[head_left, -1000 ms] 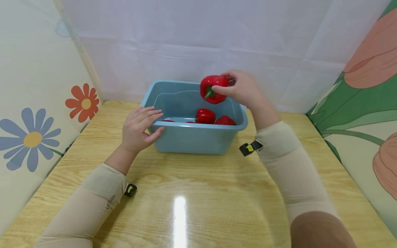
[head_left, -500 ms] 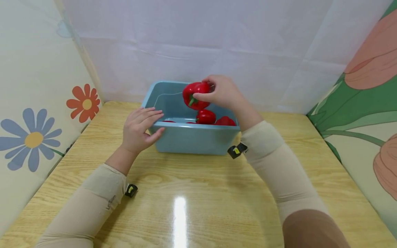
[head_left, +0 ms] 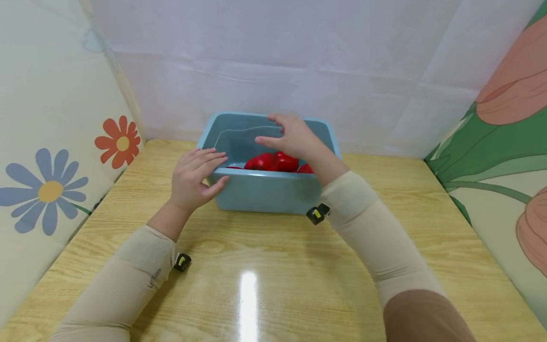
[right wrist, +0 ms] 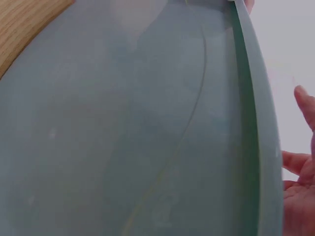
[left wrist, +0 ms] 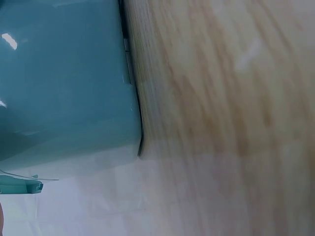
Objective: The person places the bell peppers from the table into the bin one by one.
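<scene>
A light blue plastic bin [head_left: 267,194] stands on the wooden table, with several red bell peppers inside. One bell pepper [head_left: 258,162] lies against another bell pepper [head_left: 286,162]; a further bell pepper [head_left: 305,169] shows partly behind the right forearm. The bin's front wall hides their lower parts. My left hand [head_left: 191,178] rests on the bin's front left corner, fingers extended over the rim. Above the peppers hovers my right hand [head_left: 295,136], thumb and fingers spread, holding nothing. The right wrist view catches its fingers [right wrist: 306,172] beyond the bin's rim. The bin's wall [left wrist: 64,83] fills much of the left wrist view.
The wooden table [head_left: 256,247] extends in front of the bin and to both sides. A white sheet [head_left: 265,57] hangs close behind it. Flower-printed panels stand at left [head_left: 47,118] and right [head_left: 491,142].
My right hand has moved left and down over the bin and let go of a red bell pepper, which now lies inside beside the others. The left hand has stayed on the rim.
</scene>
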`<state>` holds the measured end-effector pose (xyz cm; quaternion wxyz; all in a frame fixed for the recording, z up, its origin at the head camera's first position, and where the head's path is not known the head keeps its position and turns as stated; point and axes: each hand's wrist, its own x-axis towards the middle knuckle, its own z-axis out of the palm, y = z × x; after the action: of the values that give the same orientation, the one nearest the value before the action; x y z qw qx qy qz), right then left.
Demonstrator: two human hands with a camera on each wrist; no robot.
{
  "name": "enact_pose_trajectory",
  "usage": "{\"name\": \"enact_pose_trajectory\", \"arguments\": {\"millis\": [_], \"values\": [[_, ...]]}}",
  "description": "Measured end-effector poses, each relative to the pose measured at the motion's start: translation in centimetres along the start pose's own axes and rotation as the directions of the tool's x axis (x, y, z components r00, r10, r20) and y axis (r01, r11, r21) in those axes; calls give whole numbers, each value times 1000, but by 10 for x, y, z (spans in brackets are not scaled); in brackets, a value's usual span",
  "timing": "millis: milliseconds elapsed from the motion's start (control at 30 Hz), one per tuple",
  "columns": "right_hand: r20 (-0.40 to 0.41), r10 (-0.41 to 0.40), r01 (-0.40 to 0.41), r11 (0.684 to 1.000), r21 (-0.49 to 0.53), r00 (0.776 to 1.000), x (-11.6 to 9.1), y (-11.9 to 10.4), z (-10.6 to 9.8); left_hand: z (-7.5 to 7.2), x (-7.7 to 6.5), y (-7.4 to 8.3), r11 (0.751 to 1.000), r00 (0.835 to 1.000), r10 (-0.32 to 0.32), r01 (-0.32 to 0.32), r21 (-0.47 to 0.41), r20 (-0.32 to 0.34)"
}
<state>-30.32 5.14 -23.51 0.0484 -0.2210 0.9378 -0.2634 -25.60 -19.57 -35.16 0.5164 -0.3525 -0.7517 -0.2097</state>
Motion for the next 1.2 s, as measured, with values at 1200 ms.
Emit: {"name": "enact_pose_trajectory", "arguments": {"millis": [1200], "values": [[-41,-24,26,999,43,999,-31,51,-28,-12,5,4,998,981,-47,40,41,187]]}}
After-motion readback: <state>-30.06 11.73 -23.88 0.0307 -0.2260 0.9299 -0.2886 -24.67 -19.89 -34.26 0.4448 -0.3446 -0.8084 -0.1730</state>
